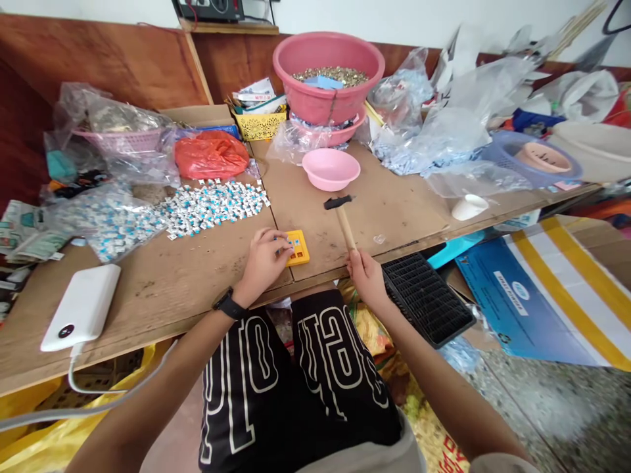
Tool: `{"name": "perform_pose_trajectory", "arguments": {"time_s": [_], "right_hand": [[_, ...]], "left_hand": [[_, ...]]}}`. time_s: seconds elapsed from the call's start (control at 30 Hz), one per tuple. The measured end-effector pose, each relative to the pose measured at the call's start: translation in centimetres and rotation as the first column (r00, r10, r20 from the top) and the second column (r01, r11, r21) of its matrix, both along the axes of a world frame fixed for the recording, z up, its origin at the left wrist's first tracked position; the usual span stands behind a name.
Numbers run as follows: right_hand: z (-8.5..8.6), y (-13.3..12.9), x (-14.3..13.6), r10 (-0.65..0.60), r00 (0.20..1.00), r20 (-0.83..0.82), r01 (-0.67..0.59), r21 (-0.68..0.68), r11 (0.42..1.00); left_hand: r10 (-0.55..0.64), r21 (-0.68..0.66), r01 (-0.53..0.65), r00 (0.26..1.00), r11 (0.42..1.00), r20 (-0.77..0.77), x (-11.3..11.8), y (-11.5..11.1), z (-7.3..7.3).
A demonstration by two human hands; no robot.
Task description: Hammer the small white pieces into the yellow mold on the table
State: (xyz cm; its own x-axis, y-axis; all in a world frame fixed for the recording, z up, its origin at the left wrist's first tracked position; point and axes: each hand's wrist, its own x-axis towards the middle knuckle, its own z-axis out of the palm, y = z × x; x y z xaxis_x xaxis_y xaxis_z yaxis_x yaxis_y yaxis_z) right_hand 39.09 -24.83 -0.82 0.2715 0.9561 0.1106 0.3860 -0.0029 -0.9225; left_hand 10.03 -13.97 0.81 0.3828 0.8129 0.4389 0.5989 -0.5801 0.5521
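My right hand (367, 279) is wrapped round the wooden handle of a hammer (346, 226), whose dark head is raised toward the middle of the table. My left hand (266, 256) reaches over a small yellow tray (302, 244) with square pockets near the table's front edge. Its thumb and fingertips are pinched together above the pockets, where small white and blue pieces show. Whether a piece is between the fingertips is hidden. To the left of the tray spreads a pile of small white and blue pieces (214, 205). A pink bowl (331, 169) stands beyond the hammer head.
A large pink basin (329, 79) of small metal parts stands at the back. An orange-red plastic bag (211, 154) lies behind the pile. At the left front rests a white power bank (81, 307) with a cable. A black plastic crate (426, 295) sits below the table edge.
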Motion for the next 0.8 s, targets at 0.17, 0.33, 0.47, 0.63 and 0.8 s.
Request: {"name": "perform_pose_trajectory", "arguments": {"time_s": [0.17, 0.33, 0.47, 0.63, 0.8], "right_hand": [[0.7, -2.5, 0.2, 0.152, 0.897, 0.416, -0.151, -0.034, 0.988], [2.4, -3.4, 0.1, 0.182, 0.862, 0.473, -0.161, -0.084, 0.983], [3.6, -4.3, -1.2, 0.087, 0.926, 0.367, -0.105, 0.028, 0.994], [3.9, -3.9, -1.3, 0.124, 0.929, 0.348, -0.118, -0.040, 0.992], [3.5, -1.0, 0.5, 0.099, 0.984, 0.149, -0.107, 0.051, 0.993]], "left_hand": [[-0.014, 0.033, 0.014, 1.000, 0.999, 0.007, 0.3, -0.3, 0.0], [0.006, 0.058, -0.005, 1.000, 0.998, -0.016, 0.5, -0.9, -0.3], [0.126, 0.055, -0.130, 0.989, 0.990, 0.076, 0.1, -1.1, -0.5], [0.268, 0.025, -0.289, 0.913, 0.957, 0.308, -1.7, 0.2, -0.8], [0.352, -0.097, -0.340, 0.878, 0.936, 0.325, -5.1, 5.5, 0.0]]}}
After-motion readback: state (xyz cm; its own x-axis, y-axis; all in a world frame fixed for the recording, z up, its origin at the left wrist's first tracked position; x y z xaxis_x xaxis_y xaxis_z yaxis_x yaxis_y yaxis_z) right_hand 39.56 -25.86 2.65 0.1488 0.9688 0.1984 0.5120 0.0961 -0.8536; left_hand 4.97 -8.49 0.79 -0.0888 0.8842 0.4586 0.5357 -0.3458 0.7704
